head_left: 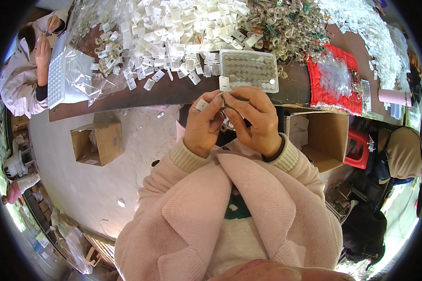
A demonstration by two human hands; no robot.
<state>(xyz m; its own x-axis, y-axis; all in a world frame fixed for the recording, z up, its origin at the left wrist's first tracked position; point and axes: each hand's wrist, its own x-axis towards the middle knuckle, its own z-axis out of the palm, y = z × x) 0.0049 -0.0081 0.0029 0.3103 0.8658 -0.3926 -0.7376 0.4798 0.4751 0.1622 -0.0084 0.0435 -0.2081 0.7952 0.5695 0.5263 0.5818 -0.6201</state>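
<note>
My left hand (pixel 202 125) and my right hand (pixel 258 121) meet in front of the table's near edge, fingertips pinched together. A small white plastic piece (pixel 201 105) sticks out of my left fingers. Below the pinch, a small clear ring-like part (pixel 228 123) shows between my hands; its exact kind cannot be made out. What my right fingertips grip is mostly covered by the fingers. Just beyond them stands a clear tray (pixel 273 89) of round, coin-like pieces, with another white plastic piece (pixel 224 83) at its near left corner.
A heap of white plastic pieces (pixel 178 33) covers the far table, beside a pile of clear and metallic parts (pixel 290 28). Right of the tray lies a red cloth (pixel 316 84). Cardboard boxes (pixel 110 143) stand below. At left, another person's hands (pixel 43 49) work near stacked white trays (pixel 57 77).
</note>
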